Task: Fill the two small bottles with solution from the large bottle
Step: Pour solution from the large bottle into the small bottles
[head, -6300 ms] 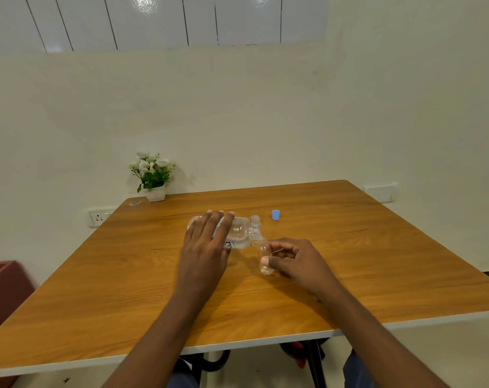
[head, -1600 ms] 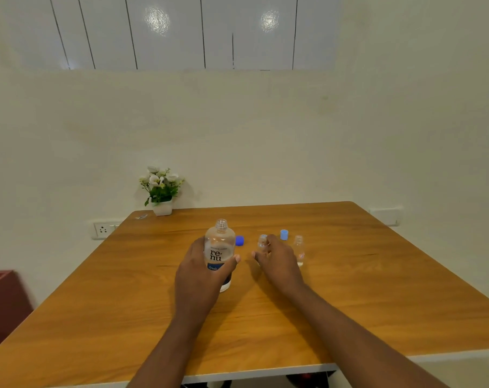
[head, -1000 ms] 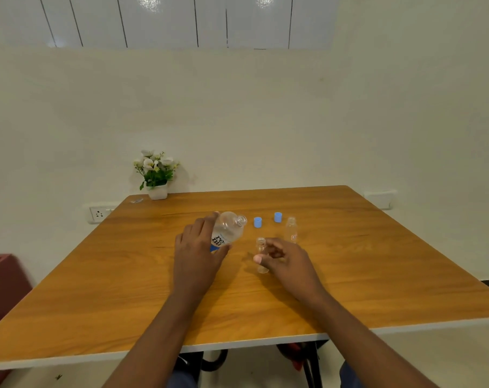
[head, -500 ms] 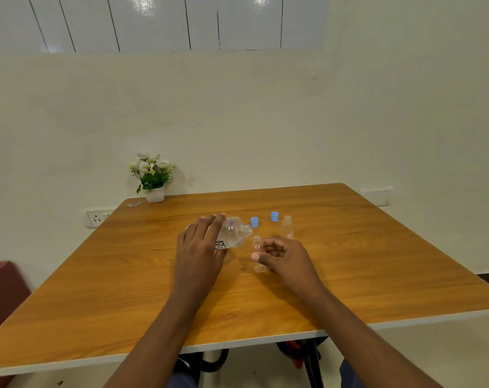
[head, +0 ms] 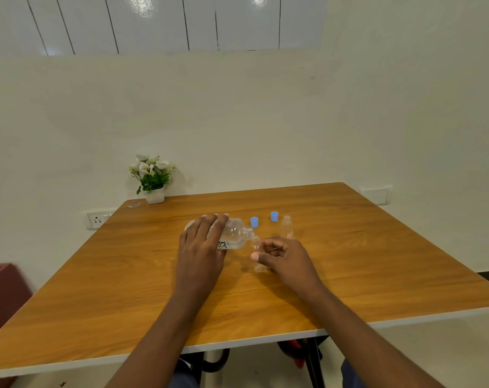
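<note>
My left hand point(head: 201, 247) grips the large clear bottle point(head: 234, 236), which is tipped on its side with its open neck pointing right. The neck sits right over the mouth of a small clear bottle point(head: 256, 254) standing on the wooden table point(head: 377, 261). My right hand point(head: 285, 257) holds this small bottle upright, thumb in front of it. A second small clear bottle point(head: 286, 227) with a red label stands alone behind my right hand, uncapped. Two light blue caps point(head: 254, 222) point(head: 274, 216) lie on the table beyond the bottles.
A small white pot of flowers point(head: 152, 177) stands at the table's far left corner, by the wall. A wall socket point(head: 97, 219) is left of the table. A dark red box point(head: 2, 292) sits on the floor at the left.
My left hand has tilted the large bottle from slanted to nearly flat and brought its neck to the small bottle's mouth. My right hand stays on that small bottle.
</note>
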